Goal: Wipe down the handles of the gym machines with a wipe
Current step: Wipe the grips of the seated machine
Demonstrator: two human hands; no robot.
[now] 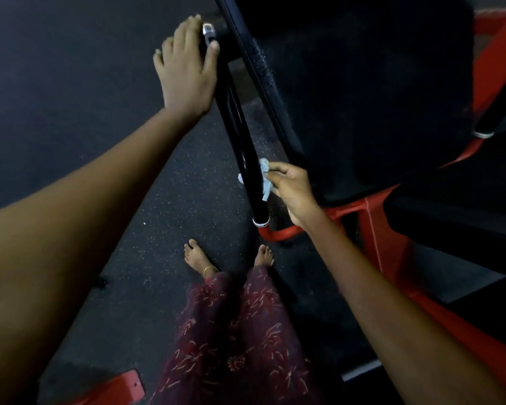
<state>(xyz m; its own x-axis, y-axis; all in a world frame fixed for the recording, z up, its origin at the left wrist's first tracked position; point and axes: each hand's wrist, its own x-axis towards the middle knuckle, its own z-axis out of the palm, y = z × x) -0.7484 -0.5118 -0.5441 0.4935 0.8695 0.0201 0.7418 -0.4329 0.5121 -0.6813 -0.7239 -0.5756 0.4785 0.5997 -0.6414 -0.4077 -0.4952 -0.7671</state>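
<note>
1. Nearest the camera, at the bottom of the view: a dark red patterned garment (240,340) hanging down over two bare feet (197,257) on the speckled black floor (164,200), with a thin gold anklet (209,268) on the left foot.
2. At the lower left edge: a red frame piece (120,385) lying on the floor, with a small bolt in it.
3. A little further out, right of centre: the right hand (289,188), fingers (278,168) curled and pinching a crumpled pale blue wipe (265,178).
4. Same spot: wipe pressed against the lower part of a glossy black handle (240,133), wrapped partly round it, one scrap showing on the bar's left side and a loose end hanging on its right.
5. Just below the wipe: the handle's lower end, finished with a silver ring cap (260,222), close above a red machine frame (371,226).
6. To the right: a large black pad (377,97) of the machine, with a second black bar ending in another silver cap (484,133) near the right edge.
7. Farthest away, at the top: the left hand (187,71) resting on the handle's upper end, palm against the bar, fingers loosely spread, thumb laid across the bar beside a small silver metal fitting (208,30); no firm grasp to be seen.
</note>
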